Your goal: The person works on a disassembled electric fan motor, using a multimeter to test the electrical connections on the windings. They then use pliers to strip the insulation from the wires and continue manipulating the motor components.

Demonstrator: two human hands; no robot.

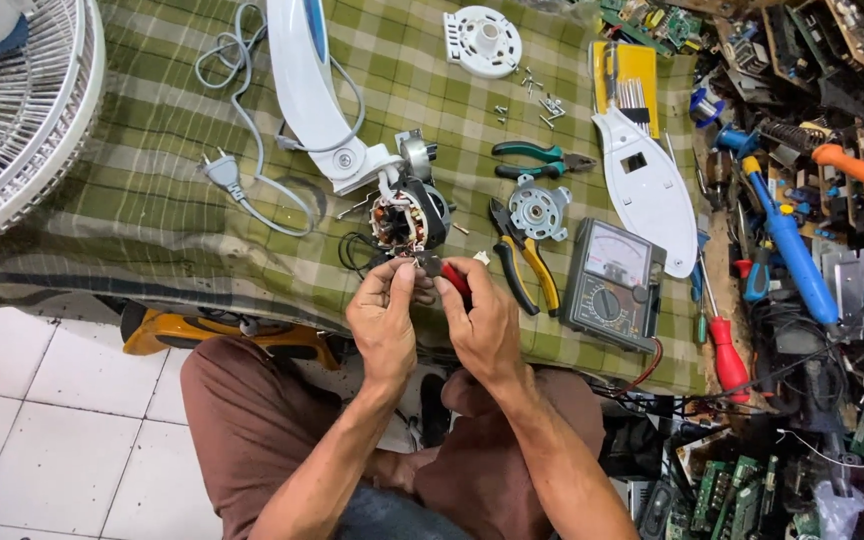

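The fingertips of the left hand [384, 318] are pinched together on a small dark part [428, 263]. It is too small to tell what it is. The right hand [482, 320] is closed around a tool with a red handle [456, 280], and its tip meets the small part right between the two hands.

The small part sits just below the open fan motor [404, 218], where you can see the copper wire coils. Thin black wires [357, 252] run from the motor down toward the fingers.

To do this bit well, I think the left fingers should hold the part very still, and the red tool should squeeze or cut slowly, only at the spot that is meant. The wires look thin, so pulling hard could snap them. It helps to keep the hands close to the motor so the wires stay loose.

Around the hands, on the green checked cloth [152, 190], lie yellow-handled pliers [524, 262], green-handled pliers [540, 158], a round metal plate [540, 208] and a grey meter with a dial [612, 285]. Small screws [537, 100] lie farther up, and a white plug with its cord [224, 172] is on the left.
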